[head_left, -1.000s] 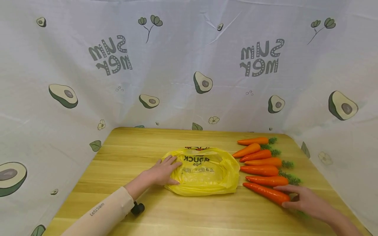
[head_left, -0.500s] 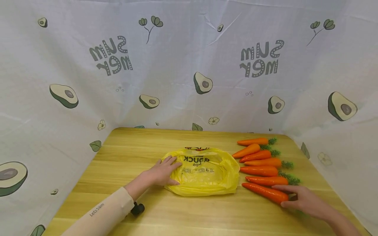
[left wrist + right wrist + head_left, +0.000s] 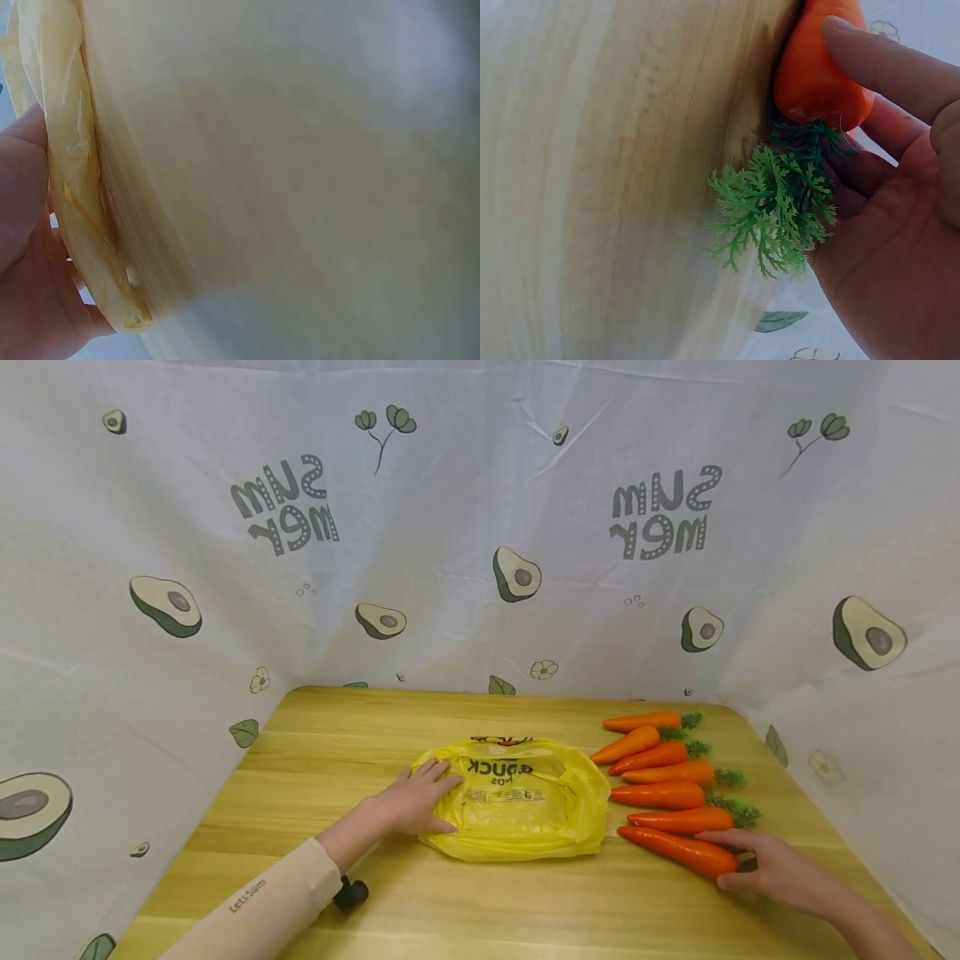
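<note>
Two hands are seen on the wooden tabletop [image 3: 300,760], which is enclosed by a white avocado-print cloth [image 3: 450,527]. At the left, the left hand [image 3: 408,800] is laid flat on the near-left edge of a yellow plastic bag [image 3: 517,797], its fingers [image 3: 435,770] kept straight and spread over the film; black print is carried on the bag, which lies flattened at the middle of the tabletop. To the right of the bag, seven toy carrots [image 3: 660,772] with green tops are set in a row, tips turned toward the bag. At the far right, the nearest carrot [image 3: 678,850] is gripped at its thick end by the right hand [image 3: 772,872], the fingers [image 3: 885,64] curled round it just above the leafy top [image 3: 780,202].
</note>
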The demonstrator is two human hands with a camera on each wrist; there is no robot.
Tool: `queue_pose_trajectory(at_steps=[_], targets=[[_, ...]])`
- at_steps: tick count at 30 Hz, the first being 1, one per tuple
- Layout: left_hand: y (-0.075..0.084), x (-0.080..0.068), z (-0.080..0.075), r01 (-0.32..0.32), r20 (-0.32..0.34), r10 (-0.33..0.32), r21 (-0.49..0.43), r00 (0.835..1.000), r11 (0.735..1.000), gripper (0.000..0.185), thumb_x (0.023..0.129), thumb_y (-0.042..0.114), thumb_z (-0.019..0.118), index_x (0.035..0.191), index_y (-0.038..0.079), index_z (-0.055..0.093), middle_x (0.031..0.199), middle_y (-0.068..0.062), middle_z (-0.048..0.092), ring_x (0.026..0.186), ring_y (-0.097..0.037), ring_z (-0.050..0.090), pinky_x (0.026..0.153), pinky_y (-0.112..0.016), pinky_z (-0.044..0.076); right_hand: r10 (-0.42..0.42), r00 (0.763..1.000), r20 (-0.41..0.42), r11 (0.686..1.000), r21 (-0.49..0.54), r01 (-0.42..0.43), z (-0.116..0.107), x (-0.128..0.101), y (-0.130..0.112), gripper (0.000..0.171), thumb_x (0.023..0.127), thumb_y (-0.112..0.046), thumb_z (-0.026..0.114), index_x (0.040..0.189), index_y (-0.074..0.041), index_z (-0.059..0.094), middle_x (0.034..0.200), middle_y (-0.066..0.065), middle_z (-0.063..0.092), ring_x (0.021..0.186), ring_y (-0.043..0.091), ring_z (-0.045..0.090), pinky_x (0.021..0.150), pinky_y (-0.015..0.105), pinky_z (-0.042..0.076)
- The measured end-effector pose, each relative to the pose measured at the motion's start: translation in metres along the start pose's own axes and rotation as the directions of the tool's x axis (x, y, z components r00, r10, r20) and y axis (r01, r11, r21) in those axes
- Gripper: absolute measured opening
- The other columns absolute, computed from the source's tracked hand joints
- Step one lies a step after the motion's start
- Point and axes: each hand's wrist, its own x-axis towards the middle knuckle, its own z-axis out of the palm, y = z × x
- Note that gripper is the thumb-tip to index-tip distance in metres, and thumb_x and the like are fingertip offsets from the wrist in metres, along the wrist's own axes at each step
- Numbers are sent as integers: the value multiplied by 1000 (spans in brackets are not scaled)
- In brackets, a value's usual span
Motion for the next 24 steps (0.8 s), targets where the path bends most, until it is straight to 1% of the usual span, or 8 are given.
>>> queue_pose_trajectory(at_steps=[4, 9, 13, 15, 16, 18, 20, 24], targets=[[1, 0, 0, -2, -2, 2, -5, 1000, 1000, 83, 90, 59, 67, 157, 22, 36, 167, -13, 21, 155, -37, 17, 118, -67, 22, -42, 999, -13, 999, -11, 41, 2, 0, 4, 54, 90, -20, 76, 133, 7, 59, 125, 33, 62, 106, -15, 50, 75, 22, 54], [1, 1, -2, -6, -8, 6, -5, 1000, 1000, 83, 89, 59, 68, 157, 22, 37, 167, -13, 21, 154, -38, 18, 117, -67, 23, -86, 996, -26, 996, -10, 86, 2, -1, 9, 51, 90, -17, 75, 133, 7, 59, 124, 15, 68, 106, -16, 51, 74, 23, 55], [0, 2, -2, -6, -15, 6, 1, 1000, 1000, 84, 89, 60, 68, 157, 22, 38, 167, -13, 21, 154, -37, 18, 117, -67, 23, -103, 993, -49, 994, -43, 101, 1, -1, 8, 50, 90, -17, 76, 133, 4, 61, 123, 17, 68, 106, -15, 51, 73, 22, 55], [-1, 2, -2, -5, -20, 5, 8, 1000, 1000, 84, 88, 60, 68, 156, 22, 38, 167, -13, 22, 154, -37, 18, 117, -67, 24, -112, 992, -57, 992, -59, 108, 1, 0, 7, 50, 89, -16, 76, 132, 3, 62, 124, 7, 69, 106, -14, 52, 73, 22, 54], [-1, 2, -3, -3, -21, 3, 11, 1000, 1000, 84, 88, 61, 68, 156, 22, 38, 167, -13, 22, 154, -37, 18, 117, -67, 24, -113, 992, -57, 992, -62, 110, 0, 0, 7, 50, 89, -16, 77, 132, 3, 62, 124, 5, 69, 106, -13, 52, 73, 22, 54], [-1, 2, -3, 0, -23, 1, 20, 1000, 1000, 84, 88, 61, 68, 156, 23, 38, 167, -12, 23, 154, -37, 18, 116, -67, 24, -118, 992, -54, 992, -54, 115, -2, 1, 6, 50, 89, -16, 77, 132, 3, 62, 125, -4, 67, 106, -14, 52, 73, 22, 54], [-1, 3, -3, 4, -23, -4, 23, 1000, 1000, 85, 87, 62, 68, 157, 24, 38, 167, -11, 23, 155, -36, 18, 117, -68, 23, -114, 992, -46, 993, -45, 112, -3, 0, 6, 49, 89, -17, 77, 132, 2, 62, 126, -10, 66, 106, -14, 52, 73, 22, 55], [-1, 2, 0, 14, -23, -13, 26, 1000, 1000, 86, 86, 64, 68, 156, 25, 39, 167, -11, 23, 155, -36, 17, 117, -69, 22, -96, 995, -41, 994, -64, 93, -6, 0, 2, 49, 89, -22, 77, 132, -2, 64, 126, -4, 68, 107, -14, 52, 74, 20, 53]])
